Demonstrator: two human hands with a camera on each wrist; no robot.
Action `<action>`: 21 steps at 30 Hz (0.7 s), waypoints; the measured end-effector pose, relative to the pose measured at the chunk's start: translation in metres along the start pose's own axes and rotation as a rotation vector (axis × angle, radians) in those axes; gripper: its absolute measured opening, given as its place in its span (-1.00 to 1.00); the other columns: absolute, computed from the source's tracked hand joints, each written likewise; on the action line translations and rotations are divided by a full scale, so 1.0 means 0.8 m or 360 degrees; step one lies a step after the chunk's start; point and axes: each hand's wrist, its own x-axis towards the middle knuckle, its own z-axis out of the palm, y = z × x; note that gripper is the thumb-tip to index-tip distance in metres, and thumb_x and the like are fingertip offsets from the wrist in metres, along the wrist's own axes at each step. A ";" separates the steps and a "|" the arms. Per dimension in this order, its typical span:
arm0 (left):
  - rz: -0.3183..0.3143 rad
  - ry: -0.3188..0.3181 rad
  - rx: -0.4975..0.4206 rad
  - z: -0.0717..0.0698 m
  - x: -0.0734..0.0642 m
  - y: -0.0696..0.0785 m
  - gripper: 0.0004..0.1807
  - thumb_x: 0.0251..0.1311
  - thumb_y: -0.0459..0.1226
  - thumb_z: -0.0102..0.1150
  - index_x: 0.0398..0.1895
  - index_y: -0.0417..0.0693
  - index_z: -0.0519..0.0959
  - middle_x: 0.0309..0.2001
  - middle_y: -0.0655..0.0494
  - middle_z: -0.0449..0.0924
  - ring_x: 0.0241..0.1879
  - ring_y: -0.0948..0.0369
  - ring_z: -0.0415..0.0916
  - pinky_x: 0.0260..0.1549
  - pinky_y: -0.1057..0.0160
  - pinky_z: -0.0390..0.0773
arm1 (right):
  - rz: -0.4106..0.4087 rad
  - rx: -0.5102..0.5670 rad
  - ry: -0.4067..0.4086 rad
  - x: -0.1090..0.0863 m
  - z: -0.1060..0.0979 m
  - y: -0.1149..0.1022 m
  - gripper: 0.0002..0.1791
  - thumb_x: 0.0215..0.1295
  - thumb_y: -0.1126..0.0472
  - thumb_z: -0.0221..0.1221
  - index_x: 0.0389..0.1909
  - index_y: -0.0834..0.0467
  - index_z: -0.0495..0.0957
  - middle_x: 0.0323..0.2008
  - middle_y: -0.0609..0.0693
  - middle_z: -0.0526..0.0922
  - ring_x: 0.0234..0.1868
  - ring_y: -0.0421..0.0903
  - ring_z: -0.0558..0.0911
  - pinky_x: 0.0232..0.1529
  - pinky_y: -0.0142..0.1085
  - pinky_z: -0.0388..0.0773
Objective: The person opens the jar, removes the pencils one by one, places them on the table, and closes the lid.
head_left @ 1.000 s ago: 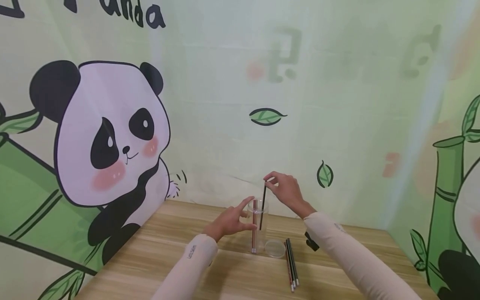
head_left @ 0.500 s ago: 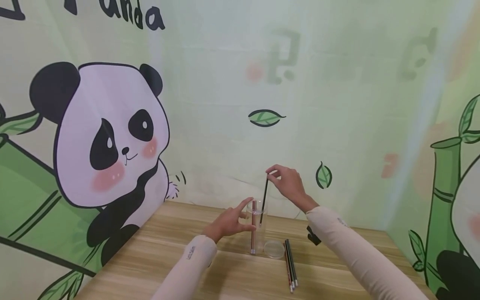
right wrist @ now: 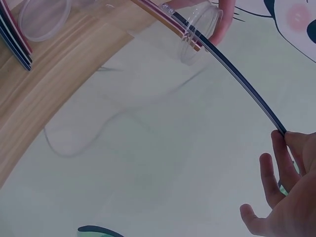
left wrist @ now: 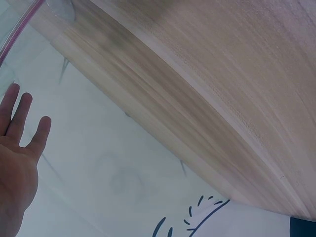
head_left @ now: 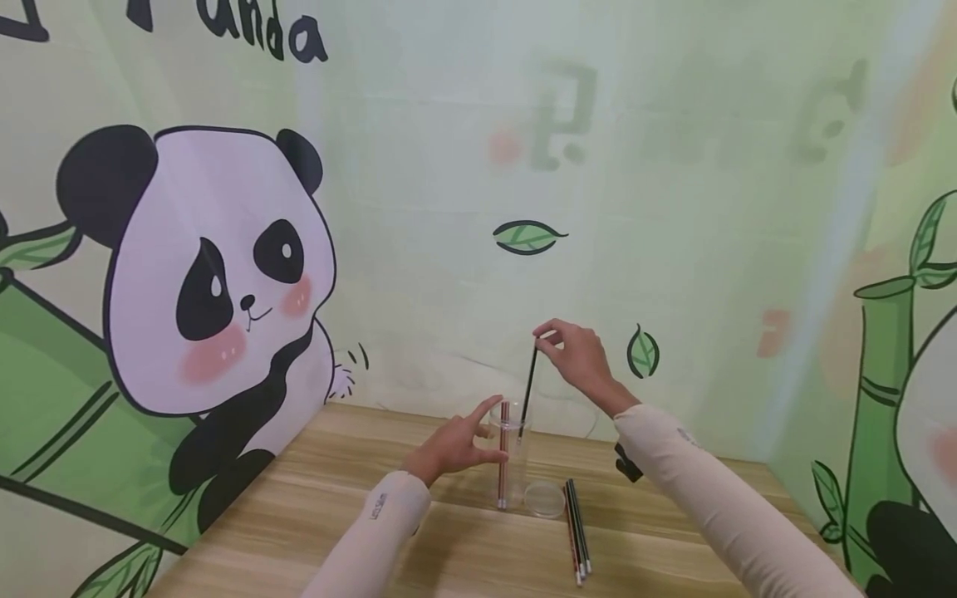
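Note:
A tall clear plastic jar stands upright on the table, with reddish striped pencils inside. My left hand holds the jar from the left, index finger near the rim and thumb lower down; its other fingers spread out in the left wrist view. Above the jar, my right hand pinches the top end of a black pencil between thumb and index finger. That pencil slants, its lower end with the eraser still inside the jar's mouth. In the right wrist view the black pencil crosses the clear rim.
A round clear lid lies on the wooden table, just right of the jar. Beside it is a bundle of several dark and red pencils. A panda-printed backdrop rises behind the table's far edge.
My right hand has risen and shifted slightly right, drawing the black pencil farther up out of the jar. The left hand, jar, lid and pencil bundle keep their places.

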 end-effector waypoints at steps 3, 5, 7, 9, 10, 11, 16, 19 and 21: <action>0.0013 0.0002 0.0003 0.000 0.000 0.000 0.07 0.25 0.14 0.40 0.68 0.34 -0.06 0.16 -0.12 0.70 0.07 -0.08 0.70 0.26 -0.20 0.47 | -0.0004 -0.0004 0.0007 0.002 -0.004 -0.001 -0.79 0.47 0.18 0.28 0.02 0.14 0.72 -0.14 0.12 0.82 -0.25 0.06 0.76 -0.40 -0.24 0.45; 0.0018 0.0003 0.0005 0.001 -0.001 0.001 0.07 0.25 0.13 0.41 0.68 0.32 -0.05 0.16 -0.13 0.70 0.07 -0.08 0.70 0.26 -0.21 0.47 | -0.0007 -0.0003 0.0017 0.004 -0.007 -0.001 -0.78 0.47 0.18 0.27 0.02 0.15 0.72 -0.13 0.13 0.82 -0.21 0.07 0.77 -0.38 -0.23 0.47; 0.0021 0.0002 0.0008 0.001 0.000 0.000 0.07 0.25 0.13 0.40 0.68 0.32 -0.06 0.16 -0.12 0.70 0.07 -0.08 0.70 0.26 -0.21 0.46 | -0.0009 0.0001 0.0023 0.006 -0.010 -0.002 -0.78 0.48 0.18 0.27 0.03 0.15 0.72 -0.12 0.13 0.82 -0.17 0.09 0.78 -0.34 -0.20 0.51; 0.0017 0.0000 0.0007 0.001 0.000 -0.001 0.07 0.25 0.14 0.40 0.68 0.36 -0.06 0.16 -0.11 0.70 0.07 -0.08 0.70 0.27 -0.21 0.46 | -0.0001 0.0009 0.0028 0.007 -0.014 -0.003 -0.78 0.48 0.17 0.27 0.03 0.14 0.71 -0.11 0.13 0.81 -0.14 0.10 0.78 -0.31 -0.19 0.52; 0.0015 -0.0002 0.0008 0.001 0.000 -0.001 0.07 0.25 0.14 0.40 0.68 0.38 -0.07 0.16 -0.10 0.70 0.08 -0.07 0.70 0.27 -0.21 0.46 | 0.0003 0.0013 0.0031 0.007 -0.016 -0.003 -0.78 0.49 0.17 0.27 0.04 0.14 0.71 -0.10 0.13 0.81 -0.14 0.09 0.78 -0.30 -0.20 0.52; 0.0015 -0.0002 0.0005 0.001 0.001 -0.002 0.07 0.25 0.14 0.40 0.68 0.39 -0.06 0.16 -0.10 0.70 0.08 -0.08 0.70 0.27 -0.21 0.46 | 0.0006 0.0017 0.0035 0.008 -0.017 -0.003 -0.78 0.49 0.18 0.26 0.04 0.14 0.71 -0.10 0.13 0.81 -0.15 0.09 0.77 -0.32 -0.21 0.50; 0.0027 -0.0003 0.0007 0.002 0.002 -0.004 0.07 0.24 0.15 0.40 0.68 0.38 -0.06 0.15 -0.10 0.70 0.08 -0.08 0.70 0.26 -0.21 0.47 | 0.0012 0.0040 0.0056 0.010 -0.024 -0.003 -0.77 0.49 0.18 0.26 0.06 0.15 0.71 -0.09 0.14 0.81 -0.22 0.06 0.75 -0.40 -0.25 0.39; 0.0032 -0.0004 0.0003 0.002 0.002 -0.003 0.07 0.24 0.14 0.40 0.68 0.37 -0.06 0.15 -0.11 0.71 0.08 -0.09 0.70 0.26 -0.21 0.46 | 0.0024 0.0047 0.0058 0.012 -0.027 -0.004 -0.77 0.50 0.17 0.25 0.06 0.14 0.71 -0.09 0.14 0.81 -0.23 0.05 0.74 -0.41 -0.25 0.38; 0.0031 -0.0004 -0.0001 0.001 0.001 -0.003 0.07 0.24 0.13 0.41 0.68 0.36 -0.06 0.15 -0.11 0.70 0.09 -0.09 0.69 0.27 -0.22 0.46 | 0.0028 0.0051 0.0061 0.013 -0.029 -0.005 -0.77 0.50 0.16 0.25 0.06 0.14 0.71 -0.09 0.14 0.81 -0.19 0.07 0.76 -0.38 -0.24 0.41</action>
